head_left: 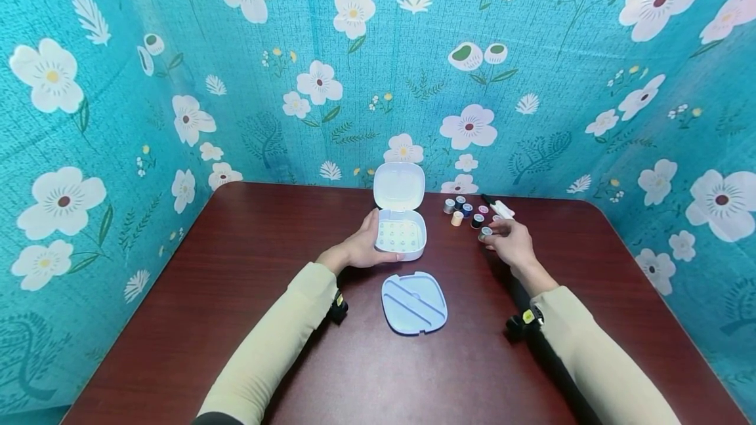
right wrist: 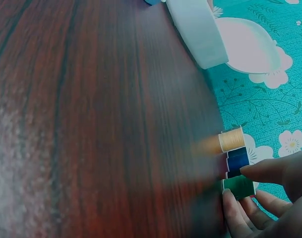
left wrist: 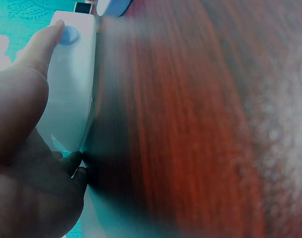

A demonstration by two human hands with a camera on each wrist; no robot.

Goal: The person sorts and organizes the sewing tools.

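My left hand (head_left: 367, 244) grips the left side of a white open box (head_left: 416, 251), with the thumb along its front wall (left wrist: 74, 74) and the other fingers behind. Small pegs stand in rows inside the box, and its lid (head_left: 399, 187) is raised at the back. Out to the right, my right hand (head_left: 512, 244) pinches a green thread spool (right wrist: 238, 187) between thumb and fingers. Beside it in the right wrist view are a blue spool (right wrist: 237, 161) and a peach spool (right wrist: 232, 140).
A pale blue tray (head_left: 415, 303) with diagonal ridges lies in front of the box. Several more spools, among them a silver one (head_left: 449, 206) and a dark one (head_left: 478, 220), stand right of the box. Near them lies a white piece (head_left: 503, 209) with a black end. Flowered cloth (head_left: 354, 84) hangs behind.
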